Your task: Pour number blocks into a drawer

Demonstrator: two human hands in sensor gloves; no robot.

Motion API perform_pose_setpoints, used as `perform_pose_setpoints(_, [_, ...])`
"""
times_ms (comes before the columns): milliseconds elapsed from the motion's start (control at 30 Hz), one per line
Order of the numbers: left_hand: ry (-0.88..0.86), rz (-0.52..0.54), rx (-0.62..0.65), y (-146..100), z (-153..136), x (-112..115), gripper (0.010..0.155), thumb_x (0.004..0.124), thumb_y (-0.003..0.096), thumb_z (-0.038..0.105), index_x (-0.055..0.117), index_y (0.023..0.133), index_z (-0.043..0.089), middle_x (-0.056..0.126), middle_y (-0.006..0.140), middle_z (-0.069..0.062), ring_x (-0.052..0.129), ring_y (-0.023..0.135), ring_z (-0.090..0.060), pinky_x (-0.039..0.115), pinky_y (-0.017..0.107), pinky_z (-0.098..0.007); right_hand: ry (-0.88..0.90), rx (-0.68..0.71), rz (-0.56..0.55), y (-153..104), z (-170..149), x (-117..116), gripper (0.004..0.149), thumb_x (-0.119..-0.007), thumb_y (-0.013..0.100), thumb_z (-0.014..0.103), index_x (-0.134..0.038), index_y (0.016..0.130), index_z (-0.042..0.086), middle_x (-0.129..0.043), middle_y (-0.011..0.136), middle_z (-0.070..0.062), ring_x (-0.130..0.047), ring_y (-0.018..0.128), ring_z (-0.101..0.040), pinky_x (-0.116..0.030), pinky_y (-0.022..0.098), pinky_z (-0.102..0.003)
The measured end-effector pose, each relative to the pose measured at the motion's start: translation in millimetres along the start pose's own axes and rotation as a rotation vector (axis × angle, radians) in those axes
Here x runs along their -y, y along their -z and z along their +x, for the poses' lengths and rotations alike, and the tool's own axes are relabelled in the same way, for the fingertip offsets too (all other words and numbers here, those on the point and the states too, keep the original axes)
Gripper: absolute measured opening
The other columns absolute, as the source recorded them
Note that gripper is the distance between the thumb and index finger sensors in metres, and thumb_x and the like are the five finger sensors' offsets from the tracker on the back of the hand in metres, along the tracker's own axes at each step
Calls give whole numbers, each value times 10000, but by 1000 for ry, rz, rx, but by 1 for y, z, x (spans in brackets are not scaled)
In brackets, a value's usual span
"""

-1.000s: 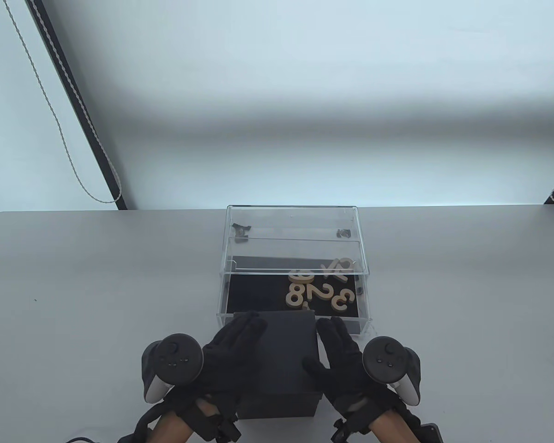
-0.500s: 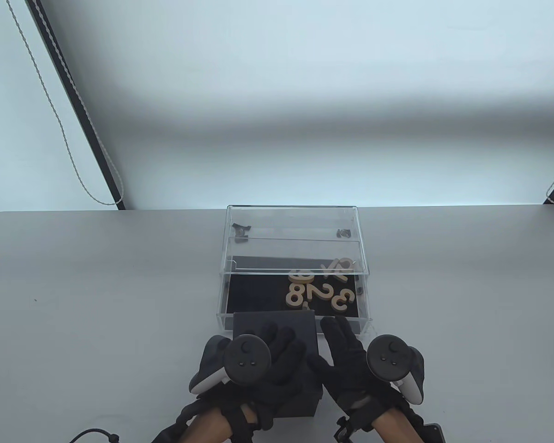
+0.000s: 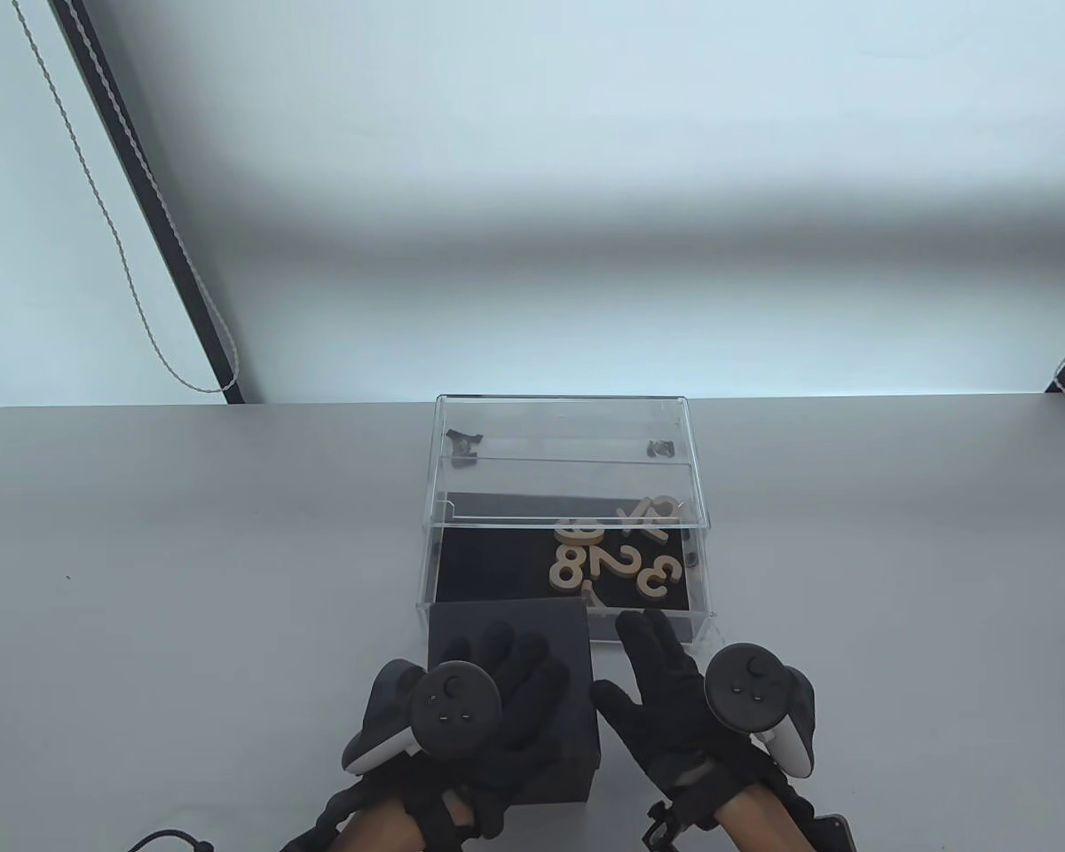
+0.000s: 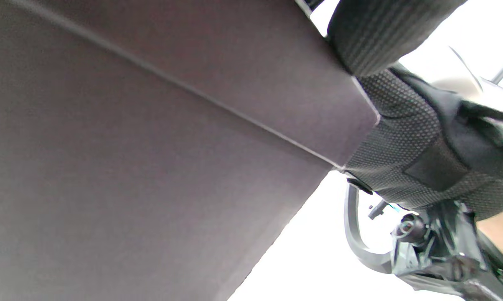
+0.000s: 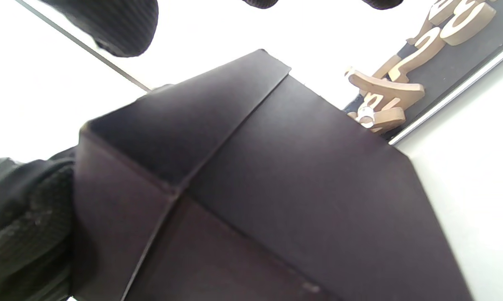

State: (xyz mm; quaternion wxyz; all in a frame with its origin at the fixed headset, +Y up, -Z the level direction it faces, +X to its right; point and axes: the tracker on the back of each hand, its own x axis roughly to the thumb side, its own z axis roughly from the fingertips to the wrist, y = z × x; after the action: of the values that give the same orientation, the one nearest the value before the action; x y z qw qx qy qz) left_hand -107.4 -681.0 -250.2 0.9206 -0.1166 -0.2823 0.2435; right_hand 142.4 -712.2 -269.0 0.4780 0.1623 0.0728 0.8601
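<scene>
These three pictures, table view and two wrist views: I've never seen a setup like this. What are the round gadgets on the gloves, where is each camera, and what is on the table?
There is no robot here. A person wears black sensor gloves, and the round gadgets are trackers strapped to the back of each hand.

The table view looks down at the grey table. The two wrist views come from cameras on the wrists, so they show tilted close-ups.

On the table stands a clear acrylic drawer box. Its pulled-out drawer holds wooden number blocks, including an 8, a 2 and a 3.

The left hand rests on top of a black box, seemingly gripping it. The right hand is open beside it; whether it touches is unclear.
</scene>
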Motion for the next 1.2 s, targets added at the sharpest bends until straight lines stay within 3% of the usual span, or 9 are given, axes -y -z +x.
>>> perform_pose_setpoints(667, [-12,150,-151,-73,-74,-37,740,685,453,596,471,1085,276,292,1211,3,161,1095,-297,53,729,-580,8,-5,26,1,-1,-3,882,-692,437,615,-287,1028,100,-193,1038,-319,-349,929,-617,-371,650,-728])
perform_pose_setpoints(1200, [-15,234,-284,-90,-125,-65,740,677,457,605,472,1088,276,286,1218,4,157,1101,-298,48,733,-581,0,-29,56,1,-3,-6,880,-691,438,614,-291,1028,98,-193,1037,-319,-345,928,-617,-362,650,-730])
